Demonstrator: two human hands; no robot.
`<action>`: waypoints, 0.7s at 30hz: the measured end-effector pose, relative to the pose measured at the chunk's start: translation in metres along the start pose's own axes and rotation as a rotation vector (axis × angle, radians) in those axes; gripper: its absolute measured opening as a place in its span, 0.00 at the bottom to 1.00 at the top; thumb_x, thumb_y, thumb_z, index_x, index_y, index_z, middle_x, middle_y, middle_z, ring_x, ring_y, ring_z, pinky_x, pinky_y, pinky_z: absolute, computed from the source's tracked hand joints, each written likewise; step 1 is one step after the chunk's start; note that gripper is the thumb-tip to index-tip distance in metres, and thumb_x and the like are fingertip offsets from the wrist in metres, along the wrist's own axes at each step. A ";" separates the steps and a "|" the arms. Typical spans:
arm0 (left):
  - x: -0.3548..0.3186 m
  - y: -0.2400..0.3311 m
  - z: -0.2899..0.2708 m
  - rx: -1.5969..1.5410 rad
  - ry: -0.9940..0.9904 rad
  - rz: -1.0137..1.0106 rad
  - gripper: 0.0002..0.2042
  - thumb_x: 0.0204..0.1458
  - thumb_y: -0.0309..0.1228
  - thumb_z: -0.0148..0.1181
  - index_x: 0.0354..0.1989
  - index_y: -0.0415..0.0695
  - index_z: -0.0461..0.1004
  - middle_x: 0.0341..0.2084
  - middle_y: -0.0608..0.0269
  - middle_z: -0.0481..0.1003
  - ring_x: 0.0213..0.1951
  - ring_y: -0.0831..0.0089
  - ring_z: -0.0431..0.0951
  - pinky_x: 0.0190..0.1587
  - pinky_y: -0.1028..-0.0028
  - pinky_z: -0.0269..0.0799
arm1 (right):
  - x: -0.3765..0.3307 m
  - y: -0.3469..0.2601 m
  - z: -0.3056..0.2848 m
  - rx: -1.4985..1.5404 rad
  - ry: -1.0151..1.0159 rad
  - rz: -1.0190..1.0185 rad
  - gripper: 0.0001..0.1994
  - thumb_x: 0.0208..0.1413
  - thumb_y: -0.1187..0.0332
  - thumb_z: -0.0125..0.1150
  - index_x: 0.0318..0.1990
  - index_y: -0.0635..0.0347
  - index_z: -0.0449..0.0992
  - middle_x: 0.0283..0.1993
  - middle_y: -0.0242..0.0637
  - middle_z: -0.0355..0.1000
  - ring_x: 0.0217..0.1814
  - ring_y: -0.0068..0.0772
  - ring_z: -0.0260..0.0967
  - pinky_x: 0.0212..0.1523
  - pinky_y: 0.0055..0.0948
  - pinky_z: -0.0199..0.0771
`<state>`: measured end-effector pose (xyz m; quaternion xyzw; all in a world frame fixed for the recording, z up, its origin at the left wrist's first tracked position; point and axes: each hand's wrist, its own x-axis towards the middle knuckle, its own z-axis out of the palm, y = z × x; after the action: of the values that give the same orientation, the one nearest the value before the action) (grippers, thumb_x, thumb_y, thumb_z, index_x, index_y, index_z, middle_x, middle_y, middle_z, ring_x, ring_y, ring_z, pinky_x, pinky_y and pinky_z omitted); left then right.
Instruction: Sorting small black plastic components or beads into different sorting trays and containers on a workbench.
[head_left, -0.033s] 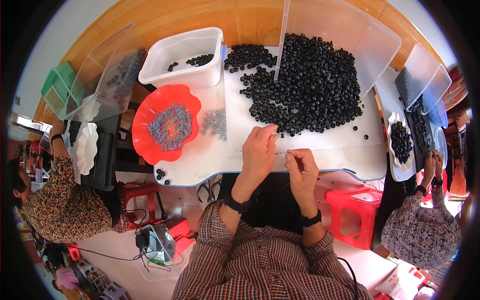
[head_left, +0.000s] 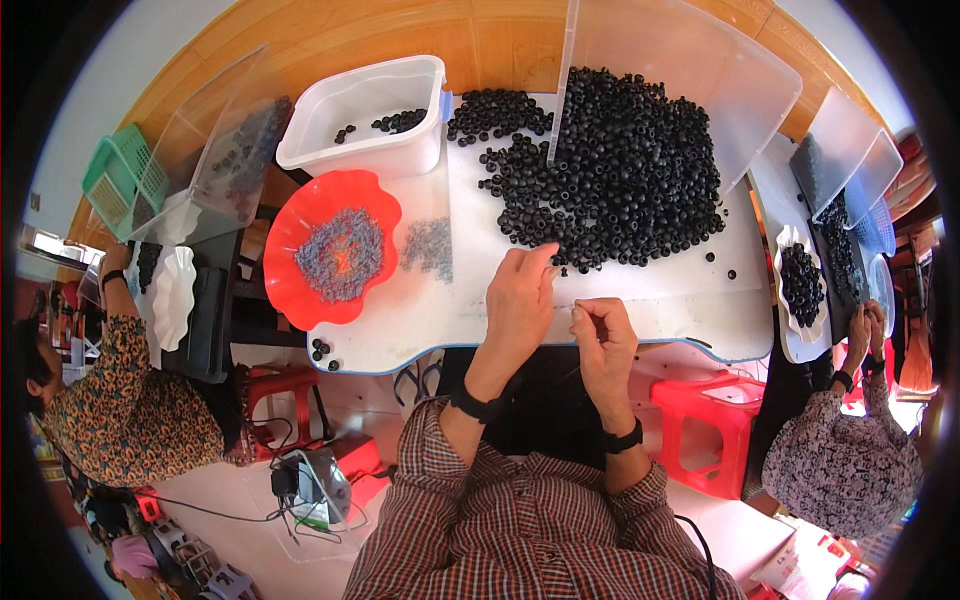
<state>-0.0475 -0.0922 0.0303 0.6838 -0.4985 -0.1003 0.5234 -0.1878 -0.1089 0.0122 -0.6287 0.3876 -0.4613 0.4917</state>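
My left hand [head_left: 519, 302] is at the near edge of a large pile of small black, bead-like parts [head_left: 625, 170], several of which show holes. Its thumb and fingers are bent close together beside a loose black part; what they hold, if anything, is too small to make out. To its right, over the table's front edge, my right hand [head_left: 606, 340] has thumb and forefinger pinched together. Whatever is between those fingertips cannot be made out. A red wavy-rimmed bowl [head_left: 285, 235] with tiny grey pieces [head_left: 340, 255] stands to the left.
A white tub [head_left: 375, 160] with some black parts stands behind the bowl. A clear plastic bin [head_left: 690, 65] leans over the pile. More grey pieces [head_left: 428, 248] lie on the white table [head_left: 400, 305]. Co-workers sit left and right; a red stool [head_left: 705, 425] stands at right.
My left hand has shifted very slightly, its fingertips rising a little toward the pile. My right hand keeps its pinch in the same place.
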 end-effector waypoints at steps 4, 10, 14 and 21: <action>0.018 0.000 0.010 0.221 -0.087 0.070 0.15 0.51 0.24 0.59 0.49 0.44 0.75 0.34 0.54 0.70 0.32 0.56 0.74 0.35 0.64 0.72 | 0.005 0.003 -0.002 -0.032 0.015 0.000 0.04 0.56 0.77 0.61 0.38 0.65 0.75 0.35 0.33 0.71 0.32 0.18 0.67 0.34 0.19 0.69; 0.019 -0.007 0.009 0.267 -0.072 -0.004 0.12 0.50 0.27 0.63 0.44 0.44 0.75 0.34 0.55 0.70 0.31 0.58 0.74 0.34 0.63 0.71 | 0.008 0.005 -0.004 -0.015 0.021 0.036 0.04 0.57 0.77 0.61 0.39 0.65 0.74 0.38 0.35 0.73 0.33 0.21 0.70 0.33 0.20 0.69; 0.015 -0.013 0.006 0.220 -0.062 -0.032 0.11 0.49 0.27 0.64 0.40 0.43 0.74 0.33 0.55 0.70 0.28 0.60 0.74 0.31 0.64 0.71 | 0.008 0.005 -0.001 -0.040 0.008 0.029 0.04 0.56 0.77 0.60 0.38 0.65 0.74 0.38 0.34 0.73 0.33 0.20 0.70 0.31 0.20 0.69; 0.012 -0.018 0.004 0.116 -0.013 0.024 0.10 0.48 0.25 0.65 0.40 0.41 0.75 0.29 0.58 0.73 0.25 0.66 0.76 0.29 0.69 0.71 | 0.007 0.006 0.004 -0.060 -0.007 0.007 0.04 0.56 0.78 0.61 0.38 0.65 0.74 0.38 0.34 0.73 0.31 0.19 0.67 0.29 0.19 0.68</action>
<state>-0.0338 -0.1051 0.0183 0.7062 -0.5150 -0.0691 0.4808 -0.1822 -0.1156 0.0070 -0.6435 0.4016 -0.4455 0.4755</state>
